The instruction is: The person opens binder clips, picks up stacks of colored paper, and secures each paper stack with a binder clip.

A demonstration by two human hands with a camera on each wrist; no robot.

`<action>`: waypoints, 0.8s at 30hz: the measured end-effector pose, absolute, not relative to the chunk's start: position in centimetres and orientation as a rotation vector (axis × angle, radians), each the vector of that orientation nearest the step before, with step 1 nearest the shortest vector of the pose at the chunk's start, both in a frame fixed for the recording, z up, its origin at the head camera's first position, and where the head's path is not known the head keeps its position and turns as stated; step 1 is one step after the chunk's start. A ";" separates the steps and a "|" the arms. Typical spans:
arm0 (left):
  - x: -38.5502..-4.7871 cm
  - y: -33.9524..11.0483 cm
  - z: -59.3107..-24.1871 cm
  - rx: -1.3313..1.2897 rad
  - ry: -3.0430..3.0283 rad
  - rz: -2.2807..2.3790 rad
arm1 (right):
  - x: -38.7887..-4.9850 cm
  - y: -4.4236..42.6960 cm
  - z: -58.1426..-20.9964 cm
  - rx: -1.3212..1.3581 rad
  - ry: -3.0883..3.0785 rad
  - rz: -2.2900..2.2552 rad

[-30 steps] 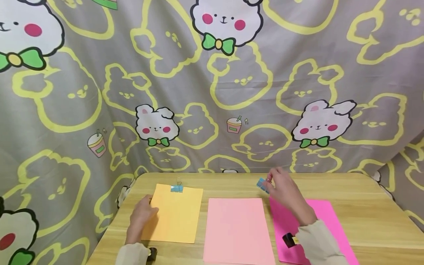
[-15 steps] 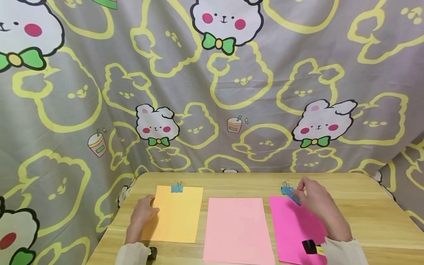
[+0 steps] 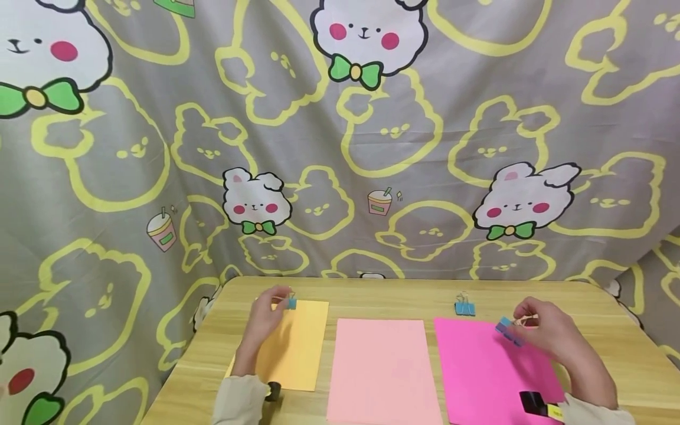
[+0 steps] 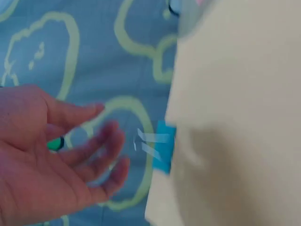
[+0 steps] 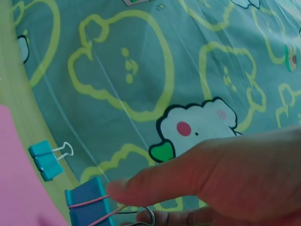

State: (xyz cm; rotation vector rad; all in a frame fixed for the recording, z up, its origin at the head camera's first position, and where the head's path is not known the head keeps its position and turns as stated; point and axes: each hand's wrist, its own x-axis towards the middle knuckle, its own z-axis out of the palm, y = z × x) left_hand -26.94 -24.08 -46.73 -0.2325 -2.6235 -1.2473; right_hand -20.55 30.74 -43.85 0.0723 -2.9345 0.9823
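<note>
Pinching the wire loops of a wedge-shaped blue clip (image 3: pixel 509 332), the right hand (image 3: pixel 552 332) holds it above smooth magenta paper (image 3: pixel 489 369). A second blue clip (image 3: pixel 464 309) rests on the wood-grained desk (image 3: pixel 393 295) just beyond that paper's far edge. Loosely bent and apart, the fingers of the left hand (image 3: pixel 264 316) hang near a third blue clip (image 4: pixel 162 147) biting the yellow paper (image 3: pixel 300 351). A yellow tab (image 3: pixel 555 412) at the right wrist bears marks too small to read. Since half a second ago, the right hand has shifted rightward, away from the second clip, and the left has risen from the yellow paper's side edge.
</note>
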 end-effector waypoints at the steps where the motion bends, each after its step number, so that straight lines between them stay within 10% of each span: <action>1: -27.3 -23.4 -46.7 -0.262 -2.601 -1.296 | -20.5 31.0 -43.9 0.093 -2.933 0.988; 24: -25.5 -13.2 -47.4 -0.869 -2.914 -1.270 | -18.8 33.6 -44.5 0.126 -3.004 0.990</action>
